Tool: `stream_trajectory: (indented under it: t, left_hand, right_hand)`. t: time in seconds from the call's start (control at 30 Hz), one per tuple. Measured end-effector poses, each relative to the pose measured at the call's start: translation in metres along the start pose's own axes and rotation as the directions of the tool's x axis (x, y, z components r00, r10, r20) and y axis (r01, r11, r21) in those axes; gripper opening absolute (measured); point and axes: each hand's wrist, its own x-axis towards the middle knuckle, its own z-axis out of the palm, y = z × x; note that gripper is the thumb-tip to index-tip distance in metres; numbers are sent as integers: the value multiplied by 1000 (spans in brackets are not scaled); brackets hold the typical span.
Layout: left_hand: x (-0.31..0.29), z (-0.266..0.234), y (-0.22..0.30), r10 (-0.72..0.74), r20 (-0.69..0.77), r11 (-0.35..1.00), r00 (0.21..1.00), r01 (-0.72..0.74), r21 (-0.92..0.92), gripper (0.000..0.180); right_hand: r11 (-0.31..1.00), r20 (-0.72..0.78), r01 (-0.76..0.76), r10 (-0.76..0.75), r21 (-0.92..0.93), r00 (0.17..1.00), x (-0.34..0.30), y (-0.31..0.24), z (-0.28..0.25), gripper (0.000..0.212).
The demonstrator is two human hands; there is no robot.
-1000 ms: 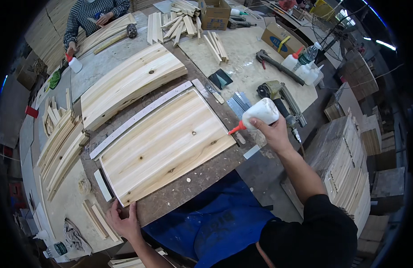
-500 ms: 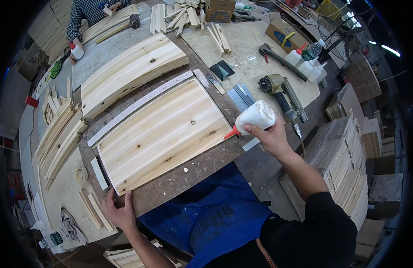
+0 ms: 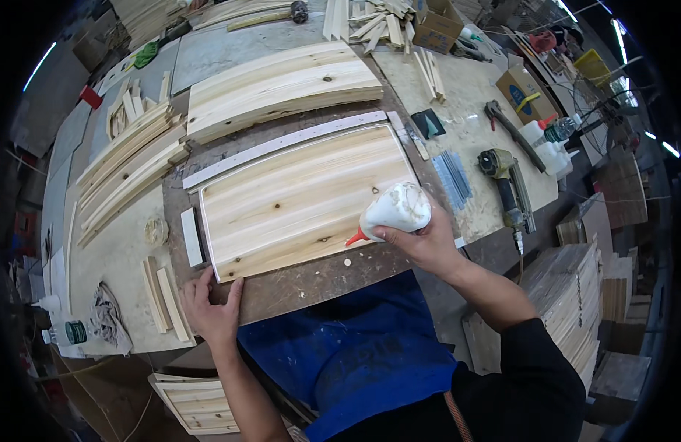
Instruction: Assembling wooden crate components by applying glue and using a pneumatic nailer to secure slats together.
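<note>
My right hand (image 3: 431,247) is closed around a white squeeze glue bottle (image 3: 401,209), tilted with its red nozzle (image 3: 356,237) down at the near edge of a knotty pale wood panel (image 3: 303,195). A thin white glue line runs along the panel's left, far and right edges. The panel lies on a brown work board (image 3: 281,296), against a pale drilled strip (image 3: 285,148) on its far side. My left hand (image 3: 212,313) holds nothing; its thumb and fingers are spread at the panel's near left corner, beside a short pale block (image 3: 192,236).
Beyond the strip lies a stack of curved-edge wood panels (image 3: 281,88). Curved slats (image 3: 130,173) and a rag (image 3: 108,317) are on the left. To the right lie metal nail strips (image 3: 453,179), a nail gun (image 3: 508,188), a clamp (image 3: 515,136) and more bottles (image 3: 554,155).
My right hand has drawn the bottle's nozzle leftward along the panel's near edge from the right corner. The left hand stays at the near left corner. The whole view has shifted.
</note>
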Motion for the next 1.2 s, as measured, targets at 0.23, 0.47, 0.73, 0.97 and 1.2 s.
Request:
stream_trajectory:
  t: [0.23,0.47,0.73,0.97,1.2]
  left_hand:
    - [1,-4,7,38,-21,999,999,-38,18,53]
    - [-2,-5,2,63,-75,996,995,-67,-55,39]
    - [-5,0,-12,4,-174,976,985,-42,-216,36]
    - [-11,-2,-14,-90,-239,925,967,-8,-379,32]
    - [38,-52,-10,-20,-224,949,974,-52,-311,27]
  right_hand:
    - [998,126,12,-20,64,992,20,-9,59,56]
    - [995,223,37,-57,91,973,33,-27,122,54]
    - [987,259,111,-138,116,956,43,-34,181,53]
    - [941,270,-24,-72,337,960,52,-31,217,46]
    - [440,182,-405,466,801,866,98,-28,136,47]
